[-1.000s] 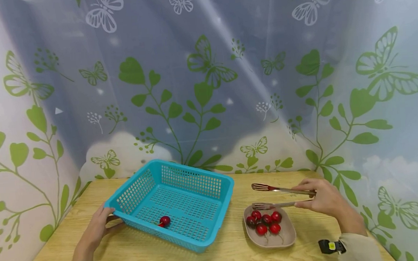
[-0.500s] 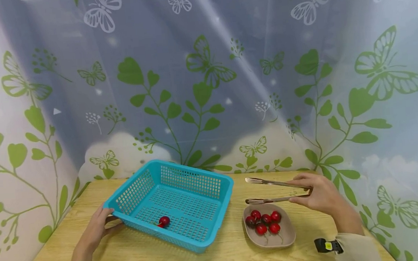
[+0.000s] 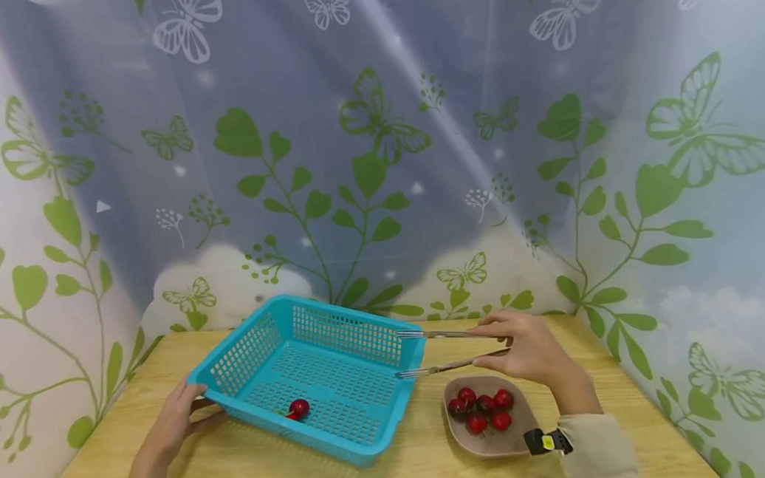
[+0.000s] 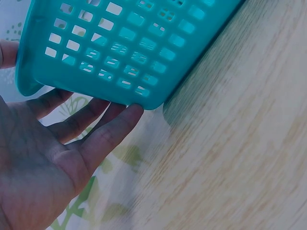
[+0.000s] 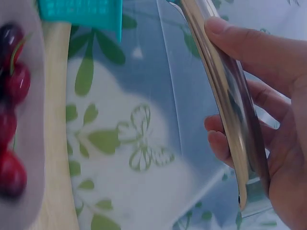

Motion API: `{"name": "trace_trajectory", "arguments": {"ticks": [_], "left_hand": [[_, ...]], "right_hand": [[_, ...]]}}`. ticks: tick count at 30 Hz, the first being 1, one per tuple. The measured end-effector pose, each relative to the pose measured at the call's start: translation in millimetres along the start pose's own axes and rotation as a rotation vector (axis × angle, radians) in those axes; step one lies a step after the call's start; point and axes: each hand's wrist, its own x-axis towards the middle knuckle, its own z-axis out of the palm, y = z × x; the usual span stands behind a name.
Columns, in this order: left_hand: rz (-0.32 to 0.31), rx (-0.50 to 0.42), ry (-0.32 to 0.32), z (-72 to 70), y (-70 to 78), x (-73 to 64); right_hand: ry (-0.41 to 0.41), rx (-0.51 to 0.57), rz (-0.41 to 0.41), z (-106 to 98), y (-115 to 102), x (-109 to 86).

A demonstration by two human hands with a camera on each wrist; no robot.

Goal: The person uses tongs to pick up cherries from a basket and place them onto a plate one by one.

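Note:
My left hand [image 3: 169,428] is at the near-left corner of a blue plastic basket [image 3: 384,446]. Its thumb lies on the rim, and the fingers [image 4: 103,139] press against the perforated outer wall. Inside the basket lies a red cherry [image 3: 299,408] with a stem. My right hand [image 3: 521,344] grips metal tongs [image 3: 439,334], whose two arms are spread apart. The slotted tips hang over the basket's right rim, with no fruit between them. Below that hand stands a beige dish [image 3: 497,442] with several dark red cherries [image 3: 477,423].
A light wooden table [image 3: 259,477] bears the basket and the dish, which stand a short gap apart. A patterned curtain [image 3: 379,195] with butterflies and leaves hangs behind and at both sides.
My right hand has carried the spread tongs leftward, from above the dish to the basket's right side. The left hand, the basket and the cherries have stayed in place.

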Motion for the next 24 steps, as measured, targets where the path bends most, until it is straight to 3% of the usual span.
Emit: {"name": "trace_trajectory", "arguments": {"ticks": [5, 11, 20, 24], "left_hand": [[0.004, -0.004, 0.004, 0.9, 0.1, 0.0], [0.015, -0.007, 0.007, 1.6, 1.0, -2.7], [0.004, -0.006, -0.001, 1.1, -1.5, -1.9], [0.011, -0.005, 0.001, 0.7, -1.1, -1.5]], "right_hand": [[-0.095, 0.057, -0.001, 9, -17, 29.4], [-0.197, 0.074, -0.067, 21, -40, 67.8], [-0.223, 0.078, -0.168, 49, -62, 113.2], [-0.267, 0.076, -0.167, 61, -68, 127.8]]}}
